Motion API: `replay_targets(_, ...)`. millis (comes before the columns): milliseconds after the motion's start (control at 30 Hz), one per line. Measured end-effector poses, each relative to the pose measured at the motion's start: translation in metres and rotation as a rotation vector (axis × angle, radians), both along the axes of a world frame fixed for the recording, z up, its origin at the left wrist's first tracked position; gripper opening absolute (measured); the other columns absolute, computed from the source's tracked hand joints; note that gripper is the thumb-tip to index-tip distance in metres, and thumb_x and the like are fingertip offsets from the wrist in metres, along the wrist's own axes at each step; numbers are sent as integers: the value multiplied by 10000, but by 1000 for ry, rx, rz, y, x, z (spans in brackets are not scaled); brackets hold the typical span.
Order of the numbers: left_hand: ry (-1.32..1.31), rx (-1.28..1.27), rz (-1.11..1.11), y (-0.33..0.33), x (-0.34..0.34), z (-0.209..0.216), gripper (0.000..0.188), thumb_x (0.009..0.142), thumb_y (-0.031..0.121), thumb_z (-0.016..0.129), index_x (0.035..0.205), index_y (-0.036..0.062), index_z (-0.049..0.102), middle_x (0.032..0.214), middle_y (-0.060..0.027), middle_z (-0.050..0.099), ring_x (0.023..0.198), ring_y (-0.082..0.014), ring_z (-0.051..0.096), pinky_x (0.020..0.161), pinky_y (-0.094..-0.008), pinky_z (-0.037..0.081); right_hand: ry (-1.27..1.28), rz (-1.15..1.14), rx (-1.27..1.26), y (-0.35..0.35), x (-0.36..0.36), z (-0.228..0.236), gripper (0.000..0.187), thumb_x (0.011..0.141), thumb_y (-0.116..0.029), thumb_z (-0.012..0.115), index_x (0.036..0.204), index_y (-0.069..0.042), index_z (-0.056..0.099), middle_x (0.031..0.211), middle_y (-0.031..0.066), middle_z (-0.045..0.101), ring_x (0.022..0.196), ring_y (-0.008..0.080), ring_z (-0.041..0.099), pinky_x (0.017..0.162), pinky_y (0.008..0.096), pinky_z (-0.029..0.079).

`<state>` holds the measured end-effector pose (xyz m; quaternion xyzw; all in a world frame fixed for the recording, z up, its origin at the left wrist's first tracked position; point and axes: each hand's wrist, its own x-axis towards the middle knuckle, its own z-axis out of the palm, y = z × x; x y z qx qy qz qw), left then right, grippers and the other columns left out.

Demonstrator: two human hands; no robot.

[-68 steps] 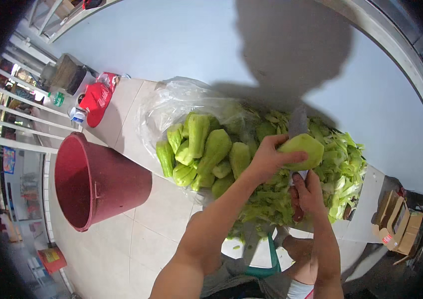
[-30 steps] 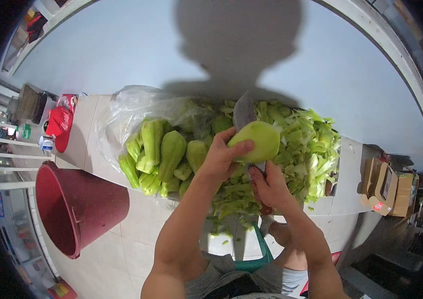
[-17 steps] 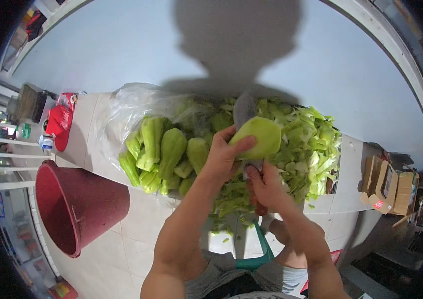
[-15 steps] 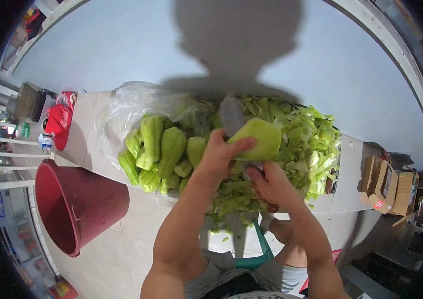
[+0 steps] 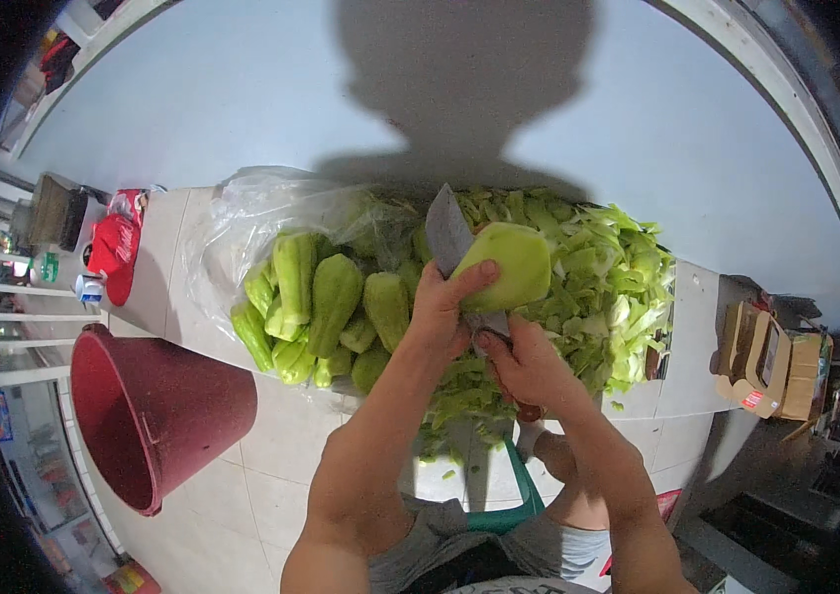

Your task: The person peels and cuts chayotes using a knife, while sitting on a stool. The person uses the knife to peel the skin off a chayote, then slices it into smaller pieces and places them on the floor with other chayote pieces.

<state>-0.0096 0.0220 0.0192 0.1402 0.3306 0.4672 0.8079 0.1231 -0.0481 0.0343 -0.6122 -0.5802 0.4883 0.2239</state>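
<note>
Left hand [image 5: 443, 315]: we hold the peeled pale green squash [image 5: 504, 265] in a clenched grip, thumb across its lower face, raised above the pile of peelings.
Right hand [image 5: 527, 364]: we grasp the handle of the cleaver [image 5: 449, 236], fist closed; the handle itself is mostly hidden inside the hand.
Cleaver: blade upright, flat side just beside the squash's left flank, tip pointing away from us.
Change, blade: half a second ago the blade lies pressed against the top of the squash; now it stands clear to the left and higher, so we judge one paring stroke finished and the next being set.
Change, squash: it stays in the same spot over the heap, turned only slightly.
Squash surface: smooth and pale all over the side we see; we judge the peeling far along.
Unpeeled squashes [image 5: 326, 309]: darker green, ribbed, heaped on a clear plastic bag [image 5: 242, 228] to the left, untouched.
Peelings heap [image 5: 603, 287]: light green shreds spread behind and right of the hands.
Floor [image 5: 281, 445]: pale tiles carry all of this.
Red bucket [image 5: 148, 406]: at lower left, well apart from the hands.
Cardboard boxes [image 5: 771, 361]: at far right, apart.
</note>
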Motion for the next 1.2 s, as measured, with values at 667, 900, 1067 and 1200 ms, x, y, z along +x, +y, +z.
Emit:
replay_targets(667,-187,39,53,5,5,-19,616,860,381,596,1359,56,440,1310,-116,520,1199,-261,514,1014,-416,416,24,67,31,11,-1,-11,286,924,-210,548,943,75,523,743,253,579,713,415,572,615,459,439)
replay_targets(900,-234,-113,174,13,4,-20,659,870,515,539,1379,113,423,1321,-114,514,1210,-295,504,1025,-460,394,83,28,-71,23,11,-20,215,962,-214,545,934,-4,507,572,38,509,400,137,476,381,318,378)
replay_targets(1067,-134,-52,188,22,-1,-37,592,896,457,535,1378,134,420,1331,-127,498,1208,-319,503,991,-539,399,94,-229,34,38,41,-34,208,961,-229,547,991,-25,525,593,42,524,466,138,493,456,316,402)
replay_targets(1200,14,-19,170,21,-6,-37,494,910,196,554,1377,105,417,1335,-142,489,1209,-334,505,984,-519,446,-107,-310,238,38,57,-36,217,949,-219,561,1028,-20,529,608,63,545,510,154,516,511,327,418)
